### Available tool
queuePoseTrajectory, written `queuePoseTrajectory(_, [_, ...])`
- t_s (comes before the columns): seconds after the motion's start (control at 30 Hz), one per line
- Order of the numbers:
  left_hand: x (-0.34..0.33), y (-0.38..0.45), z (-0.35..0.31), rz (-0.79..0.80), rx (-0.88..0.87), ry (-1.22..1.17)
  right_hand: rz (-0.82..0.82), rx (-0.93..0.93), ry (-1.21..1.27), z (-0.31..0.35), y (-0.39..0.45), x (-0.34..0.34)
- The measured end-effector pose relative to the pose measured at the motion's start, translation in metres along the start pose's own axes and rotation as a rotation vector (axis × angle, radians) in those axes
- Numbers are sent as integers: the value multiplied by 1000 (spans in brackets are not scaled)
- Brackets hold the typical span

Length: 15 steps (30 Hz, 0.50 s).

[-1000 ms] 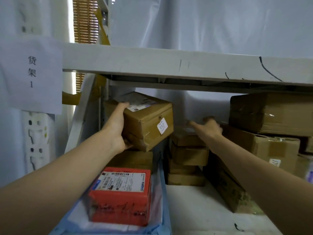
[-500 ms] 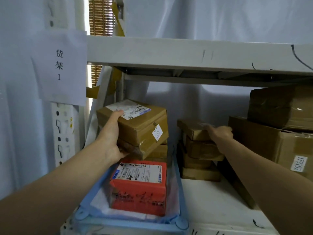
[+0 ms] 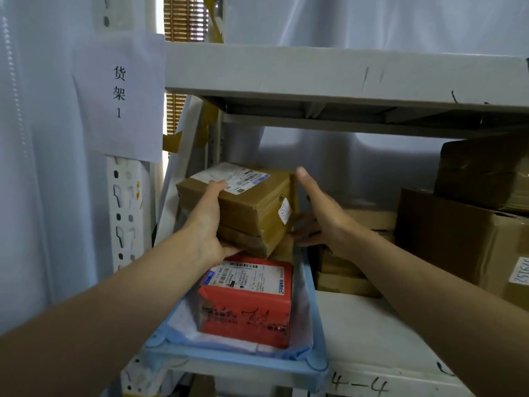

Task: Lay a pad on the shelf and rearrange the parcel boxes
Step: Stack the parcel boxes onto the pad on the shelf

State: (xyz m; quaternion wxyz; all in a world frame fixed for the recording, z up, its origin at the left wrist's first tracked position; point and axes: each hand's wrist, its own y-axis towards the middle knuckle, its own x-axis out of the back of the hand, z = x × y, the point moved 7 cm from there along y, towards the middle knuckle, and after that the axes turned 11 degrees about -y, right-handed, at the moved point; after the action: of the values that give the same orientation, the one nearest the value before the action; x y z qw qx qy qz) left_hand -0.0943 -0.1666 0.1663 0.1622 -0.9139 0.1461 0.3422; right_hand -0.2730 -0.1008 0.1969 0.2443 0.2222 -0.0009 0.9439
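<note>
A brown parcel box (image 3: 252, 207) with a white label is held above the left end of the shelf. My left hand (image 3: 210, 222) grips its left near corner from below and the side. My right hand (image 3: 317, 213) is spread open against the box's right side, thumb up. Under the box a red parcel box (image 3: 249, 302) lies on a white pad with a blue border (image 3: 310, 310) that covers the left part of the white shelf (image 3: 357, 328). Another brown box sits behind the red one, mostly hidden.
A stack of small brown boxes (image 3: 349, 279) stands right of the pad. Larger brown boxes (image 3: 463, 236) fill the far right. The upper shelf board (image 3: 343, 73) hangs close overhead. A paper sign (image 3: 120, 93) hangs on the left upright.
My right hand left the small stack of boxes and came left to the side of the brown box. The left hand keeps its hold on the box, which sits slightly lower.
</note>
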Motion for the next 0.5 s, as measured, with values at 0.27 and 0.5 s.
queuePoseTrajectory(0.27, [34,-3,-13,-165,-161,198,212,-148,200,-11,-16,-26])
queuePoseTrajectory(0.5, [24,-13,-29,-150,-479,631,261,-224,176,-44,-7,-32])
